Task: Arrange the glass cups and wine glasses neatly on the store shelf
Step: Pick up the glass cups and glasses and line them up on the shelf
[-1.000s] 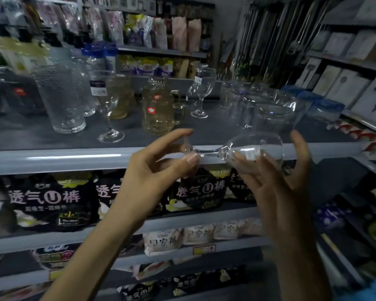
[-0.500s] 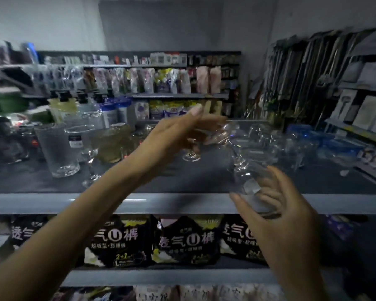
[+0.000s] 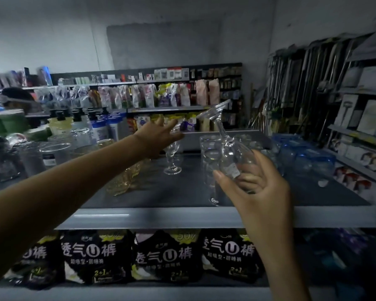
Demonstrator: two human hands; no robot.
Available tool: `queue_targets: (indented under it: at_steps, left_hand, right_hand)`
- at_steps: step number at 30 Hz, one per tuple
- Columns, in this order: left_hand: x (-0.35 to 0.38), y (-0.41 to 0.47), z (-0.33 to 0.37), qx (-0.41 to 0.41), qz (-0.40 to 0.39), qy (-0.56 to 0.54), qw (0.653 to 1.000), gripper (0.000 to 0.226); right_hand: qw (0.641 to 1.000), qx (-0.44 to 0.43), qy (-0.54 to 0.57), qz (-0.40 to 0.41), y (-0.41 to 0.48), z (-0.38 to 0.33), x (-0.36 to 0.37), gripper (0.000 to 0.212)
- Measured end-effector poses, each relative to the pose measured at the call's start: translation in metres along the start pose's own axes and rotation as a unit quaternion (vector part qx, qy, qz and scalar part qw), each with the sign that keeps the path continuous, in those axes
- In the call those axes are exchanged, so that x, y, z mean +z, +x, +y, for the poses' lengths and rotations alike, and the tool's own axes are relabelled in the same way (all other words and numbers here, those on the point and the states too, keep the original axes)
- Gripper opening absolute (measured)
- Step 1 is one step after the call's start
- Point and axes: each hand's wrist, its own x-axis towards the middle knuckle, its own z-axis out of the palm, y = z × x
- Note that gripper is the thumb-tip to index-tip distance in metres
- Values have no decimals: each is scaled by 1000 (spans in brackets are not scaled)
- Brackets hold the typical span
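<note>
Right hand [image 3: 263, 187] is gripping a glass [image 3: 230, 153] by its bowl, leaving the left hand [image 3: 159, 137], hovering open, free to shift the goblet [image 3: 172, 164].

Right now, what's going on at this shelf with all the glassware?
A person is arranging glasses on a grey store shelf. Their right hand grips a clear stemmed wine glass by its bowl, tilted with the foot pointing up and away. Their left hand reaches forward, fingers straight, over a small clear footed glass standing upright on the shelf; whether it touches is unclear. Yellow-tinted glassware stands to its left.
</note>
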Motion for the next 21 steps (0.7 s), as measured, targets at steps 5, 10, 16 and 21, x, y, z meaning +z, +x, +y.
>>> queue_targets:
  at_steps: [5,10,16,21]
  left_hand:
    - [-8,3,10,-5,-17,4,1000,68]
    - [-27,3,10,39,-5,88,995,59]
    - [-43,-18,2,-20,70,144,987,55]
    - [-60,-48,16,-163,105,46,980,56]
  right_hand:
    - [1000,-1,-18,-8,2,3,-10,63]
    - [1000,0,-8,-4,2,2,-13,57]
    - [1000,-13,-19,15,4,1,-8,60]
    - [999,-27,1,20,9,-4,-6,61]
